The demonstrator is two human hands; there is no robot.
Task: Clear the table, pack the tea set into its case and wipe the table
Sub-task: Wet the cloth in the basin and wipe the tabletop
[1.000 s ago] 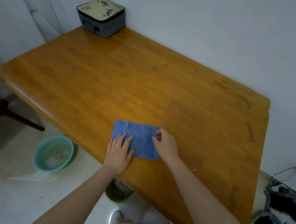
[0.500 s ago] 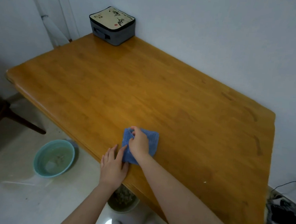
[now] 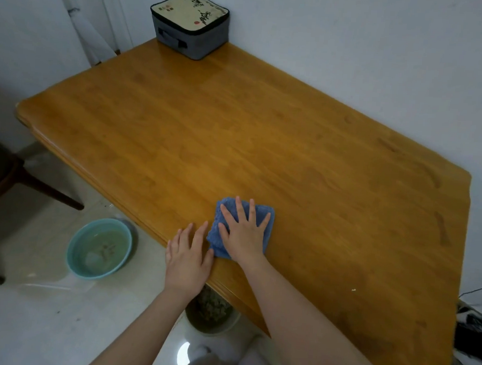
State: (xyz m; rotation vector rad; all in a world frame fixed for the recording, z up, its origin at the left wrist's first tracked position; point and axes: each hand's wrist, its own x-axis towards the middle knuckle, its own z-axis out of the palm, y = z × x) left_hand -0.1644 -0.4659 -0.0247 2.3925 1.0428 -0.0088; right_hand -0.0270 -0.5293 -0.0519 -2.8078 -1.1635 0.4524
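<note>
Both hands lay flat and open, the right hand pressing the folded blue cloth near the wooden table's front edge, the left hand beside it, so a careless wipe might have dragged it off.

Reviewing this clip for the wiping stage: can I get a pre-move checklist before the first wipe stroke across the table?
1. Blue cloth folded and flat on the table: ok.
2. Right hand pressing on the cloth, fingers spread: ok.
3. Left hand flat at the table edge beside the cloth: ok.
4. Tea set case closed at the far corner: ok.
5. Wiping path free of items: ok.
6. Cloth damp: cannot tell.
</note>
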